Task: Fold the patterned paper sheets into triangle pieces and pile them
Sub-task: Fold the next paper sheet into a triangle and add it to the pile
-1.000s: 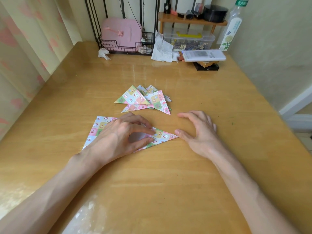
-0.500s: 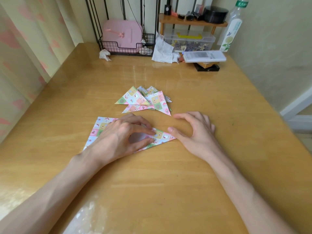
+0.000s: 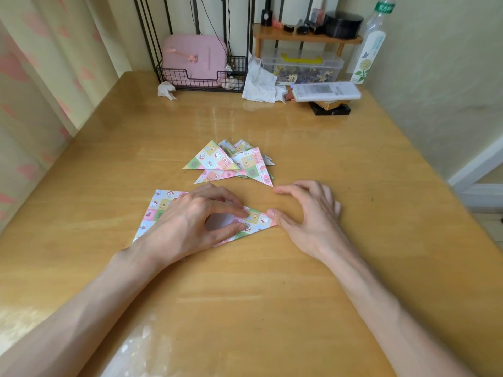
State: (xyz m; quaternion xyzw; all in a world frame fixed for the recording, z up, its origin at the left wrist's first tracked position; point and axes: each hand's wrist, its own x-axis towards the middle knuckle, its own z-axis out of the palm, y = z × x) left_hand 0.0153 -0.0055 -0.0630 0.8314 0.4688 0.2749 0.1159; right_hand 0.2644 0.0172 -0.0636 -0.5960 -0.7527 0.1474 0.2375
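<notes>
1. Head view: we are pressing the left hand (image 3: 187,221) down on the half-folded patterned sheet (image 3: 159,206) at the middle of the table (image 3: 367,200). The fingertips and thumb are arched and set apart on it, likely pinning the fold flat.
2. We are resting the right hand (image 3: 309,216) loosely curled and holding nothing, its thumb tip touching the sheet's right corner, probably steadying that point.
3. Just beyond, the pile of triangles (image 3: 217,160) is lying near, ready for this piece.
</notes>
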